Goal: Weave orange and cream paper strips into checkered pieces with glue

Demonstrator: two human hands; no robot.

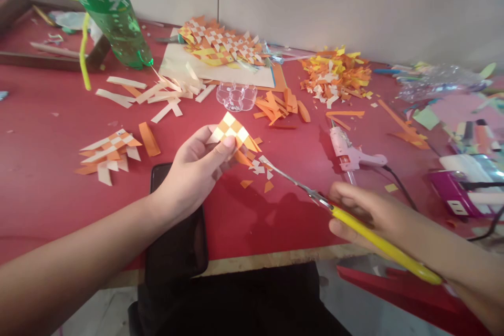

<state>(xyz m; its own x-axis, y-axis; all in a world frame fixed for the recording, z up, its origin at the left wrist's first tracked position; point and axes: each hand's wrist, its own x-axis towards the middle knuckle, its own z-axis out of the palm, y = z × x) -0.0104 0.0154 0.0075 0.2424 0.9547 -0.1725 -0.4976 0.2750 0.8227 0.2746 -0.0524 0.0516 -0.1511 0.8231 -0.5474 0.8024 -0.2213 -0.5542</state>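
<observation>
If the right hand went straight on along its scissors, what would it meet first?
Probably the checkered paper piece in the left hand: the scissors in the right hand point towards it, though depth is unclear.

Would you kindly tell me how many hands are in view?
2: the left hand, near the middle, holding checkered paper, and the right hand, at lower right, holding a yellow-handled tool. I see no others.

The red counter (255, 233) is evenly lit, and soft dark shadows are cast on it below the checked paper square (231, 128), whose white parts are made very bright. The right hand (360, 207) is slightly blurred. The green soda bottle (112, 16) is stretched near the edge.
</observation>
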